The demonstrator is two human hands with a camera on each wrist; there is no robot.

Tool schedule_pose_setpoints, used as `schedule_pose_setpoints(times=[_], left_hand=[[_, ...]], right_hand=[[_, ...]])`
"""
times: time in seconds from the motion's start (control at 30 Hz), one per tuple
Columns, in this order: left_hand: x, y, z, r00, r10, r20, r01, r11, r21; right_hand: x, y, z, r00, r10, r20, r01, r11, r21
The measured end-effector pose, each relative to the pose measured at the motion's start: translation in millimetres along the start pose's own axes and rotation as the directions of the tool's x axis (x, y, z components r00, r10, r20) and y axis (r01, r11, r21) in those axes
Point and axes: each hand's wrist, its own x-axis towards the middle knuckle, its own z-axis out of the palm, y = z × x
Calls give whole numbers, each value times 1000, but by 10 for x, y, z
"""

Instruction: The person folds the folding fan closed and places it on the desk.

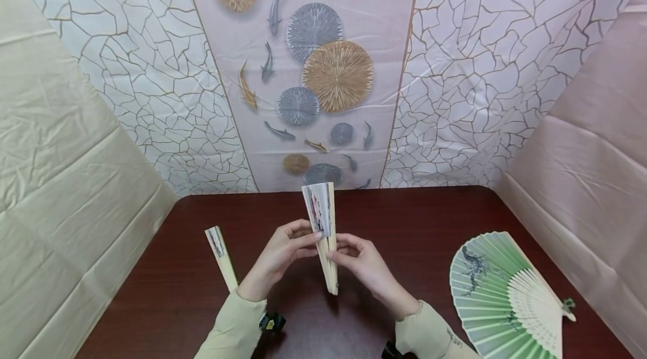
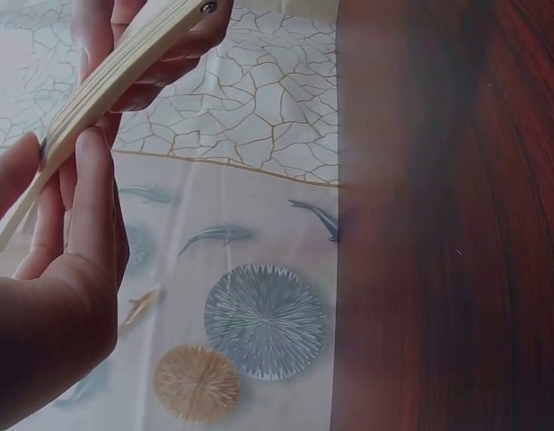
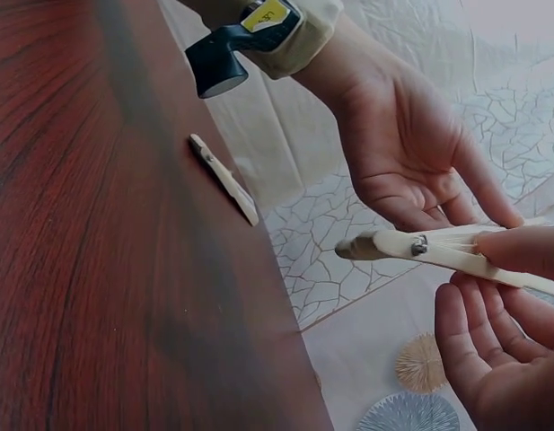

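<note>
A folded hand fan (image 1: 319,213) with pale wooden ribs and a printed white leaf stands nearly upright above the table, its narrow pivot end down. My left hand (image 1: 283,255) pinches its left side, thumb across the front. From the right, my right hand (image 1: 366,266) pinches the ribs a little lower. The metal rivet (image 3: 420,244) of this fan shows in the right wrist view. In the left wrist view the ribs (image 2: 124,76) run between both hands, fingers partly hidden behind them.
Another folded fan (image 1: 222,258) lies left on the dark red table (image 1: 404,213), partly hidden by my left forearm. A spread green fan (image 1: 497,291) with a tassel (image 1: 568,305) lies at the right. Patterned cloth (image 1: 323,140) hangs behind the table's back edge.
</note>
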Motion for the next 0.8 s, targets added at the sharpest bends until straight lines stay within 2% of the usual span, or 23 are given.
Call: schedule_pose_setpoints(times=[0.27,0.57,0.8], left_hand=[[26,-65,-14,1000,-8,0,8,1000,4],[24,-74,-1,1000,18,-18,-18,1000,19],[20,-70,9,999,18,-27,-17,999,31]], right_hand=[[-10,-5,27,1000,8,20,-8,1000,-25],[-102,-292,72,999,4,33,-2,999,-37],[-126,-340,94,1000,7,27,-6,999,-34]])
